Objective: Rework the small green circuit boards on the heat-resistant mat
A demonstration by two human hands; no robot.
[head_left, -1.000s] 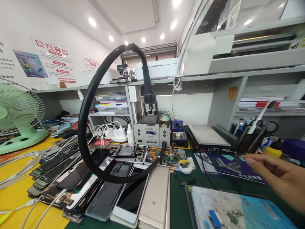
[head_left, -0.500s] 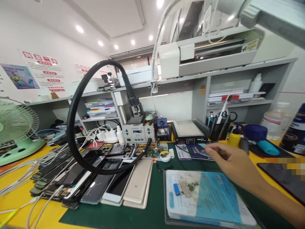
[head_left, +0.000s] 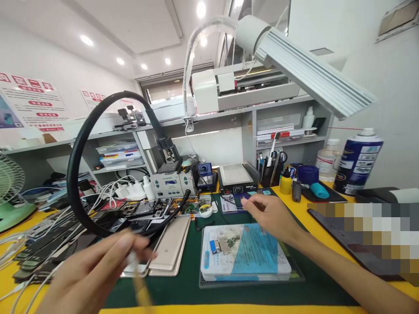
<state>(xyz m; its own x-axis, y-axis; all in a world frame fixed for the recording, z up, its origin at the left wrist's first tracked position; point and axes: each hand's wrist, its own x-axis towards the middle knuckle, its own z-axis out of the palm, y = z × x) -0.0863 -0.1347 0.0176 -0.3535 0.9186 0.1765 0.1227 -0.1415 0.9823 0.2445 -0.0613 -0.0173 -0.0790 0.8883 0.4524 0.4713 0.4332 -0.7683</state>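
Observation:
My left hand (head_left: 94, 270), partly smeared by motion, is at the lower left in front of the phones. Its thumb and fingers pinch a slim stick (head_left: 141, 290), whitish near the fingers and yellow-brown lower down; its kind is too blurred to tell. My right hand (head_left: 271, 216) hovers past the far right of a blue-and-white box (head_left: 262, 253), its fingertips pressed together near a purple card (head_left: 229, 205). What those fingertips hold, if anything, I cannot make out. On the box lie small green and metal parts (head_left: 225, 245) and a blue-ended piece (head_left: 214, 246).
Phones (head_left: 172, 244) and a black hose (head_left: 73, 174) lie to the left. A soldering station (head_left: 166, 185), a heating plate (head_left: 235, 176) and a pen holder (head_left: 270, 172) stand behind. Bottles and a spray can (head_left: 358, 161) are at the right. A lamp (head_left: 314, 65) hangs overhead.
My left hand has come into view at the lower left with the slim stick. The view has swung right, so the bench appears shifted left. My right hand's fingertips remain by the cards.

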